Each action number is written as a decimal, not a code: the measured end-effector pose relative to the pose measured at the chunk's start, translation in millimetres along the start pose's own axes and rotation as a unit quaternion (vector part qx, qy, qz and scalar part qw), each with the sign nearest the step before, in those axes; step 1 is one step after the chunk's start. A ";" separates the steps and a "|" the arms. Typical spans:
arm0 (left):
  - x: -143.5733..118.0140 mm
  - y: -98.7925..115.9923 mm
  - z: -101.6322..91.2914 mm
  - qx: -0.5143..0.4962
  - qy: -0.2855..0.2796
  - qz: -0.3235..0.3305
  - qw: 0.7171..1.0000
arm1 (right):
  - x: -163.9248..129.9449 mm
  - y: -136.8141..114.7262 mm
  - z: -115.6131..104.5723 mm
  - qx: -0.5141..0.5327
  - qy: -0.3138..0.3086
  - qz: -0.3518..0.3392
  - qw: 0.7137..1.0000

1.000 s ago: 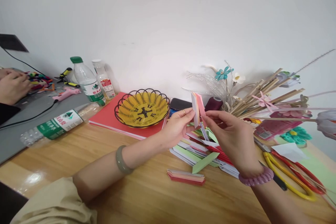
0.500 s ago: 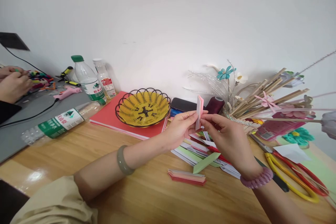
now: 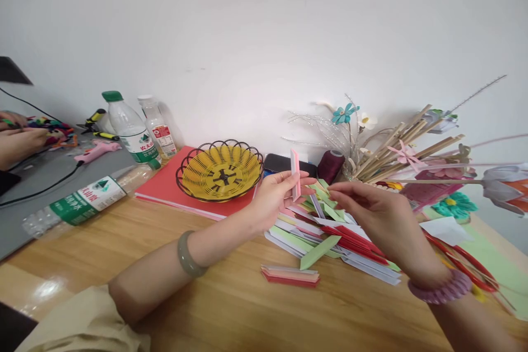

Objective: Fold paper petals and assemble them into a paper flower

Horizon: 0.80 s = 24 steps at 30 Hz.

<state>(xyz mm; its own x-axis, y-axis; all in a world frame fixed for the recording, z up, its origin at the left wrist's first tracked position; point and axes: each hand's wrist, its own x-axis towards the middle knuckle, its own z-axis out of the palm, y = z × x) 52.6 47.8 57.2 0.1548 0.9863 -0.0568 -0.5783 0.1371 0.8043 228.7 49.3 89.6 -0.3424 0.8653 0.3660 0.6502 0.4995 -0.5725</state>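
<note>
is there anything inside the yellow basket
No, the yellow basket on the red folder shows only its own woven bottom with a dark centre, nothing lying in it.

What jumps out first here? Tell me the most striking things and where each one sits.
At the centre, the left hand pinches a folded pink paper strip upright, while the right hand hovers beside it over a heap of coloured paper strips. Behind the left hand, a yellow wire basket sits on a red folder. On the right, a spray of wooden sticks leans against the wall.
</note>
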 end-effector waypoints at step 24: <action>-2.8 -11.6 3.2 0.050 -0.064 -0.021 0.996 | -22.4 24.7 -23.2 -0.067 0.022 0.094 0.993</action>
<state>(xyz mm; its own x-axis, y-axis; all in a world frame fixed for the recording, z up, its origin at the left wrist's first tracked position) 61.5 43.1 49.9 0.2823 0.9591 -0.0213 -0.4876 0.1626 0.8578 268.1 41.3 84.3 -0.1777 0.9387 0.2954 0.7854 0.3162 -0.5322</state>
